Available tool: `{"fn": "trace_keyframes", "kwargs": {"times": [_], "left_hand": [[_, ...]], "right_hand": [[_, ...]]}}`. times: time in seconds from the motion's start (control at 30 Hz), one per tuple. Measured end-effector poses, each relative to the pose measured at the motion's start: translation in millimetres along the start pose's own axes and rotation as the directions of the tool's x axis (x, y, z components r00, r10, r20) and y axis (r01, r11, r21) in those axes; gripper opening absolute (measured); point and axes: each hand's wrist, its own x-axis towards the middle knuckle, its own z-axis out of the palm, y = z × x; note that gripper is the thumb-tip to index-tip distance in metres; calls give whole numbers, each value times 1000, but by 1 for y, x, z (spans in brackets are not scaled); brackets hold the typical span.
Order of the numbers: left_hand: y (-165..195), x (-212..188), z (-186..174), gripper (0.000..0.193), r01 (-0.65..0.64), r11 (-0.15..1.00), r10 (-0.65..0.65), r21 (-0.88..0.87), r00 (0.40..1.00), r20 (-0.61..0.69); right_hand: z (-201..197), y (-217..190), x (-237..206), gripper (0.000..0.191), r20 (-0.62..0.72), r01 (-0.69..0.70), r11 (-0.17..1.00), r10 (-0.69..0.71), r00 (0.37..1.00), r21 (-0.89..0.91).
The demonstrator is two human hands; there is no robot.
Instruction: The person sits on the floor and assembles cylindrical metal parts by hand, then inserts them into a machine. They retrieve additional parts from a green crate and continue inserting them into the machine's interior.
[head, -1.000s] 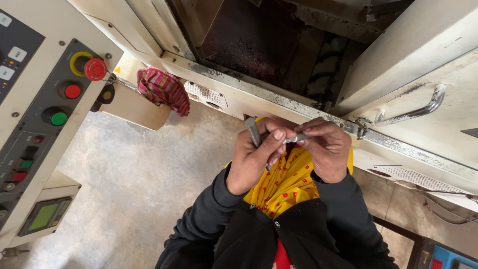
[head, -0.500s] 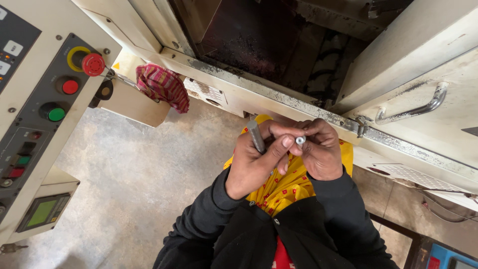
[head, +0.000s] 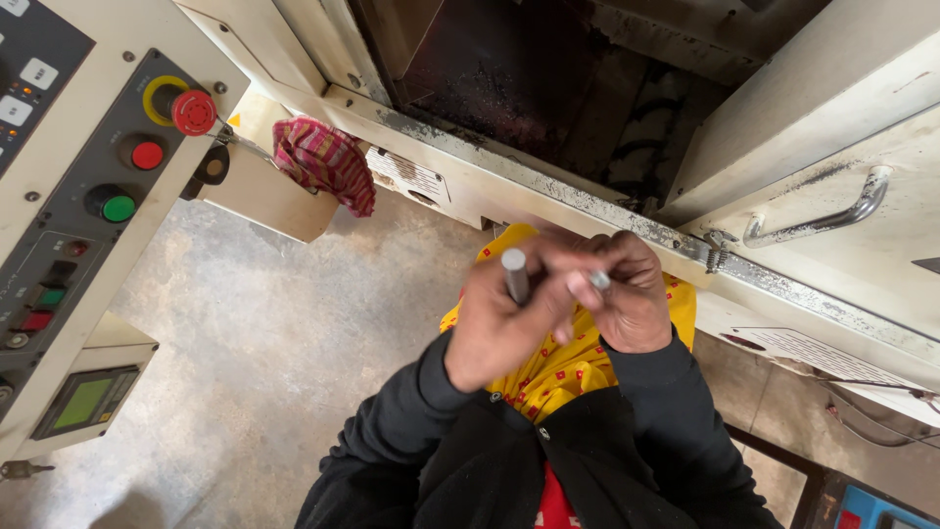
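Note:
My left hand [head: 504, 318] grips a grey metal rod [head: 514, 274], its round end pointing up past the fingers. My right hand [head: 627, 299] is closed beside it and pinches a small shiny metal piece [head: 599, 281] between thumb and fingers. Both hands touch each other just above a yellow cloth [head: 568, 362] with red marks that hangs at my chest. Black sleeves cover both arms.
A cream machine with a dark open chamber [head: 529, 88] stands ahead; its sliding door has a metal handle [head: 818, 220]. A control panel [head: 98, 196] with a red stop knob, red and green buttons is at left. A red checked rag [head: 323, 162] hangs near it. Below is grey concrete floor [head: 245, 372].
Both hands have stayed together at chest height while the view shifted slightly. The rod in my left hand now stands more upright, and the small piece has moved a little away from it.

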Motion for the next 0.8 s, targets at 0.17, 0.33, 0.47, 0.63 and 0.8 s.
{"fn": "trace_keyframes", "kwargs": {"times": [0.17,0.33,0.47,0.63,0.8], "left_hand": [[-22,39,-39,15,29,807,163,590,949,-270],[-36,28,-30,30,-148,967,172,208,980,-101],[-33,28,-25,28,141,979,-161,-145,977,-138],[-28,27,-19,27,178,953,-212,-245,970,-117],[-31,23,-12,27,108,969,-121,-223,992,-44]], "right_hand": [[21,-16,6,26,-207,-66,810,-69,976,-582],[36,-24,4,27,-221,-87,648,-128,967,-756],[33,-27,-1,34,-132,100,698,-271,954,-709],[20,-22,-2,44,-107,328,896,-373,922,-298],[19,-15,-2,29,-290,216,969,-173,941,122]]}}
